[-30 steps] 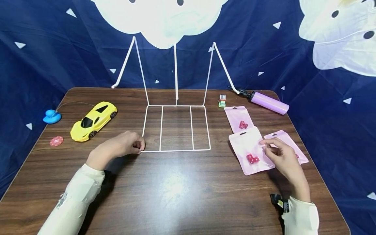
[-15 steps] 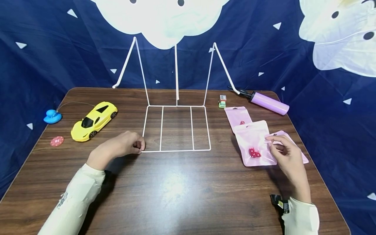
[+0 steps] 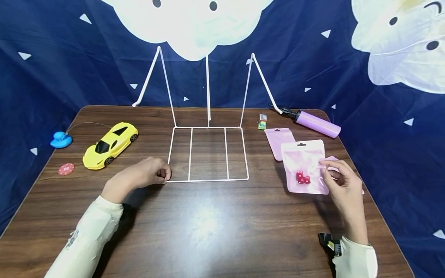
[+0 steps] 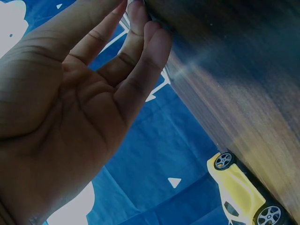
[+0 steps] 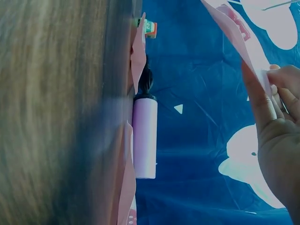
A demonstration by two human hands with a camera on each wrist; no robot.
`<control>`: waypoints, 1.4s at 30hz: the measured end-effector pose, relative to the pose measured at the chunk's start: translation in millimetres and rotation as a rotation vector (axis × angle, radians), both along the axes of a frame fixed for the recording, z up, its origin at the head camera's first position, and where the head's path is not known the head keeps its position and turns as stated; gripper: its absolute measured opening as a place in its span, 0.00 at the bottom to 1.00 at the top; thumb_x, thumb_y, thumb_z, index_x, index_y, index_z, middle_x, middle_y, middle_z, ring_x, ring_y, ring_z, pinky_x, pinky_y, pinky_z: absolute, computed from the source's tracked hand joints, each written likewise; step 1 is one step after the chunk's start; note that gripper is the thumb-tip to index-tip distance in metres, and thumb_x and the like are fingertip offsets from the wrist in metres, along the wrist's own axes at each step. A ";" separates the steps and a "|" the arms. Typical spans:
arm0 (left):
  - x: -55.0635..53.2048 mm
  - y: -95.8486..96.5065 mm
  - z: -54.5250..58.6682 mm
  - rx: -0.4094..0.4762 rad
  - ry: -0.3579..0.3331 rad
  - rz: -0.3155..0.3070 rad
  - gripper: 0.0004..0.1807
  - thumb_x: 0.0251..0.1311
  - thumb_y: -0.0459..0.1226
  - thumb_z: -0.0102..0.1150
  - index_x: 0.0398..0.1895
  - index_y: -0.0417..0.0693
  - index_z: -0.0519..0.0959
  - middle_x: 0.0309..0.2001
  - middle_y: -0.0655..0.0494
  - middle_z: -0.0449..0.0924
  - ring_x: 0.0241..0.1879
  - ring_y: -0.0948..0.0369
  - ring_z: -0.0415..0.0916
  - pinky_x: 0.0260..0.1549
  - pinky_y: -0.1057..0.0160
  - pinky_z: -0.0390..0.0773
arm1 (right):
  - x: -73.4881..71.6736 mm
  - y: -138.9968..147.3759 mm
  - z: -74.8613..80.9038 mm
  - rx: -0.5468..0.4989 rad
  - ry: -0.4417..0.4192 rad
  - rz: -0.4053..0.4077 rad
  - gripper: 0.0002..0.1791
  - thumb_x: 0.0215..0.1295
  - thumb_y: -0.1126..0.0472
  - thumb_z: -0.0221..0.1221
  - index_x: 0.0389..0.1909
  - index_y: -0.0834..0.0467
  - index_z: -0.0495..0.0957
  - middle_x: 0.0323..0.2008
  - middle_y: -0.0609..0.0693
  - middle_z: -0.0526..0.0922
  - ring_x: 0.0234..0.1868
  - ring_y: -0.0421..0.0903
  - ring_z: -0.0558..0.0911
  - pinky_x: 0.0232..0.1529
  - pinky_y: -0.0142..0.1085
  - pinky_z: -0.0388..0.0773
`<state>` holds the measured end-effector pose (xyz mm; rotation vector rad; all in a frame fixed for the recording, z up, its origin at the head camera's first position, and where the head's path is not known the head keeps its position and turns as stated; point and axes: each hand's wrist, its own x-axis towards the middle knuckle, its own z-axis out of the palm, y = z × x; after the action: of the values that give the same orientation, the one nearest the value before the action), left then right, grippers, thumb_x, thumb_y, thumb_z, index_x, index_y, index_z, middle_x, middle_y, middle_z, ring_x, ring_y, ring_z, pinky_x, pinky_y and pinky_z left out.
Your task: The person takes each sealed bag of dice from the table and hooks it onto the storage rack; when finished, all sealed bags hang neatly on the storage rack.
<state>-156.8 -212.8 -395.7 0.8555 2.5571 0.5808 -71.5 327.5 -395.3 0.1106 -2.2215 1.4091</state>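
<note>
My right hand (image 3: pixel 344 189) pinches the right edge of a pink zip bag (image 3: pixel 292 158) with several red dice (image 3: pixel 302 178) showing through its clear front. The right wrist view shows the bag (image 5: pixel 239 35) raised off the table between thumb and fingers. Two other pink bags lie below it: one (image 3: pixel 278 139) behind, partly covered, and one mostly hidden under the right hand. My left hand (image 3: pixel 147 172) grips the front left corner of a white wire rack (image 3: pixel 208 180) with curled fingers. In the left wrist view, the fingertips are cut off at the top edge.
A yellow toy car (image 3: pixel 111 146), a blue rubber duck (image 3: pixel 61 139) and a red poker chip (image 3: pixel 66 168) are at the left. A small green and red toy (image 3: pixel 262 122) and a purple hand pump (image 3: pixel 318 123) lie at the back right. Wire arms rise behind the rack.
My right hand has lifted the dice bag off the other bags and tipped it more upright, its dice sliding toward the bottom. The left hand has stayed at the rack corner.
</note>
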 end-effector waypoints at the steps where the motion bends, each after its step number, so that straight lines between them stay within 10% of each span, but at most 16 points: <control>1: 0.4 -0.1 -0.2 -0.003 0.000 0.004 0.12 0.58 0.26 0.73 0.29 0.52 0.83 0.28 0.65 0.77 0.29 0.67 0.71 0.32 0.63 0.74 | 0.0 0.1 -0.2 -0.001 0.020 0.001 0.13 0.66 0.84 0.62 0.51 0.76 0.84 0.47 0.41 0.86 0.42 0.33 0.85 0.44 0.20 0.80; 24: 1.7 -0.6 -0.1 -0.003 -0.003 0.013 0.12 0.59 0.26 0.73 0.29 0.53 0.83 0.28 0.65 0.77 0.30 0.66 0.71 0.33 0.62 0.74 | -1.7 -4.2 2.8 -0.330 0.289 0.064 0.12 0.65 0.85 0.61 0.49 0.85 0.80 0.44 0.55 0.85 0.37 0.40 0.86 0.32 0.21 0.79; 42: 1.8 0.0 0.5 -0.016 0.012 0.001 0.12 0.58 0.27 0.74 0.29 0.53 0.83 0.28 0.65 0.77 0.30 0.66 0.71 0.33 0.61 0.74 | 0.9 -16.2 16.8 -0.311 0.365 -0.065 0.12 0.64 0.82 0.64 0.47 0.84 0.81 0.40 0.52 0.86 0.28 0.39 0.78 0.26 0.21 0.70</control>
<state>-155.0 -212.8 -395.2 0.8543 2.5697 0.5573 -70.5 311.4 -378.6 0.1708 -1.6803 1.5401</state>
